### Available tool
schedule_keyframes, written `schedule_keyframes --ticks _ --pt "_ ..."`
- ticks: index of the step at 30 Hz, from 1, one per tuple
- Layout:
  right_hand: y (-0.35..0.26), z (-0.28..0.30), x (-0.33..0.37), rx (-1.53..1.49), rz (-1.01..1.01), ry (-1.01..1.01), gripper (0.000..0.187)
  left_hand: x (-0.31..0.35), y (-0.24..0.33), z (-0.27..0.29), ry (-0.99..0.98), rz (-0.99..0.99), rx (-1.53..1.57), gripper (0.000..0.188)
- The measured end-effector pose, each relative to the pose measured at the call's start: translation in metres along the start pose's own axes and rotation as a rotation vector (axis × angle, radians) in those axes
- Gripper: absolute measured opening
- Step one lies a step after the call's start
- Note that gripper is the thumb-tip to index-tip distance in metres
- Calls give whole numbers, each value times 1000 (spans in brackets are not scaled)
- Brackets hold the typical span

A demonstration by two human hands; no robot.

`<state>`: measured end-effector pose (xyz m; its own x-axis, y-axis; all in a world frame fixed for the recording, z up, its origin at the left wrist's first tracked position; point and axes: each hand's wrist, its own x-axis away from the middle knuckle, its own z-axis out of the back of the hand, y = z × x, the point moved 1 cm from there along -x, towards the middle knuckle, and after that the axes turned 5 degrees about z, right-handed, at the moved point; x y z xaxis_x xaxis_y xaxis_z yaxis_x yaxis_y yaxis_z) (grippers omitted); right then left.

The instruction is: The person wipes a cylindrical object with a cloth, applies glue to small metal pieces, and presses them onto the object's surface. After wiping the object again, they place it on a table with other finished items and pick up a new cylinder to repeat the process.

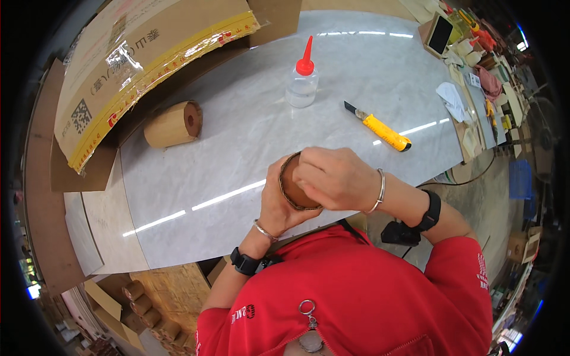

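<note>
My left hand [272, 199] is wrapped round a brown cylinder [291, 184] with a corrugated cardboard rim, its round end facing up toward me. Over that end, my right hand [335, 178] has its fingers curled and pressed together. Whatever its fingertips pinch, if anything, is hidden. On the grey tabletop, a similar cardboard-wrapped cylinder [169, 127] lies on its side to the left, with a dark hole in its reddish-brown end. Beyond my hands stands a clear squeeze bottle [302, 89] with a red pointed nozzle. A yellow utility knife [386, 132] lies to its right, its dark tip pointing away from me.
A large taped cardboard box [154, 53] takes up the table's far left. Along the right edge are a white cloth [452, 102], a dark-screened device [440, 34] and assorted tools. Several cardboard-coloured rolls [142, 305] are stacked below the table at the lower left.
</note>
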<state>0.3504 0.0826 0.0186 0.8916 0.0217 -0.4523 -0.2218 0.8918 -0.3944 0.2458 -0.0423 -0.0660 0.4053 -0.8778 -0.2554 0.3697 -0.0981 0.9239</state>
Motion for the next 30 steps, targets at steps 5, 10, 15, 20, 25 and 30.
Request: schedule_keyframes --ticks 5,10,15,20,25,30 --pt "7 14 -3 104 -68 51 9 -1 5 0 24 60 -1 94" --pt "13 31 15 7 -246 204 8 -5 -3 -1 -22 -47 14 90" --pt "22 34 38 -265 -656 376 9 -15 -1 3 -12 -25 30 88" --pt "22 15 48 -301 -701 377 11 -12 -2 20 -2 19 77 87" --pt "27 -1 52 -412 -584 388 9 10 -11 14 3 39 -77 107" --pt "45 -16 32 -579 -520 291 9 32 -1 47 129 -4 -242 101"
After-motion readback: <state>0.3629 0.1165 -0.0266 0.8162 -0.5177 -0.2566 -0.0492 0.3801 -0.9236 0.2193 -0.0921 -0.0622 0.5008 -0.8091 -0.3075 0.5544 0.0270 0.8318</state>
